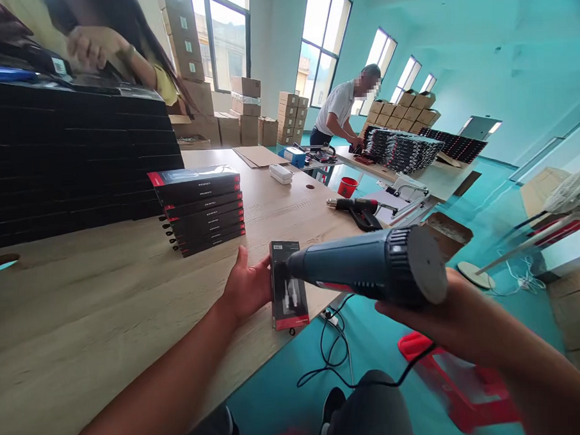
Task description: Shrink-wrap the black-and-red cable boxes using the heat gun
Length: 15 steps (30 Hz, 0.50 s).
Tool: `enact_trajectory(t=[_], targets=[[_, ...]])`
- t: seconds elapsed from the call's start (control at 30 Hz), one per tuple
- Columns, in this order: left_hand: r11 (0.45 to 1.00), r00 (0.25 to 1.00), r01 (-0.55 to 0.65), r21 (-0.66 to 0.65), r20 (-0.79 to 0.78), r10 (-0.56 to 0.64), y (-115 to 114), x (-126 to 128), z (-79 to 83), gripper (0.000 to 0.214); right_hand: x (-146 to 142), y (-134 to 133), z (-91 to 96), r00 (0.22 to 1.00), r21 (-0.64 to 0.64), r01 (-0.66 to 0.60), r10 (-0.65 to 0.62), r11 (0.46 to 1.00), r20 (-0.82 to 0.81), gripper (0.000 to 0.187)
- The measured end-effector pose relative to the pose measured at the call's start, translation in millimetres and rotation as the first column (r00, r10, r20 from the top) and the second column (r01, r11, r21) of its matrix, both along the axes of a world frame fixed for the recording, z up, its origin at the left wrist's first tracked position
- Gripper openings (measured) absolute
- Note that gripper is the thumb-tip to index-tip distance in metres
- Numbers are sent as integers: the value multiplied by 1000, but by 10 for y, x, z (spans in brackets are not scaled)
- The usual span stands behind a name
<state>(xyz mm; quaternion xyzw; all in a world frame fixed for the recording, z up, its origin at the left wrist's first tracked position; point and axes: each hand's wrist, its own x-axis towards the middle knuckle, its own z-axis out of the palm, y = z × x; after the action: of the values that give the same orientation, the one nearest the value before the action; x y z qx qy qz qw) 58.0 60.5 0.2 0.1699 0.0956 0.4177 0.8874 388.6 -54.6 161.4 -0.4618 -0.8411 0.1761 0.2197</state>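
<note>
My left hand (247,286) grips a small black product box (288,288) with a red bottom strip, holding it upright at the near edge of the wooden table (82,303). My right hand (433,317) is wrapped around the handle of a blue heat gun (369,268). Its nozzle points left at the box and nearly touches its face. The gun's black cord (335,363) hangs down toward the floor. A short stack of black and red boxes (200,208) lies on the table just beyond my left hand.
A tall wall of black boxes (71,156) fills the table's left, with a person's arm (104,49) above it. Another heat gun (359,205) lies at the table's far edge. A second person (340,109) works at a further table. A red stool (463,380) stands below.
</note>
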Motion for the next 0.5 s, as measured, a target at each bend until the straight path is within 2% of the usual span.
enact_trajectory(t=[0.1,0.17,0.23,0.27,0.4,0.5], targets=[[1000,1000,7,5,19,-7,-13,-4,17,93,-135,71,50,995,-112,-102,102,988,-11,29],[1000,1000,8,10,27,-8,-14,-3,17,91,-114,-2,114,981,-251,-190,196,949,-2,22],[1000,1000,7,9,23,-7,-13,0,10,90,-50,-99,168,971,-350,-223,240,910,6,17],[1000,1000,9,6,20,-9,-13,2,7,89,-21,-131,184,973,-360,-211,230,909,9,17],[1000,1000,4,8,6,-4,-16,6,6,92,-37,-44,172,996,-196,-89,85,976,-26,24],[1000,1000,19,24,6,-20,-19,-2,11,94,-111,136,164,997,-120,-83,83,989,-11,25]])
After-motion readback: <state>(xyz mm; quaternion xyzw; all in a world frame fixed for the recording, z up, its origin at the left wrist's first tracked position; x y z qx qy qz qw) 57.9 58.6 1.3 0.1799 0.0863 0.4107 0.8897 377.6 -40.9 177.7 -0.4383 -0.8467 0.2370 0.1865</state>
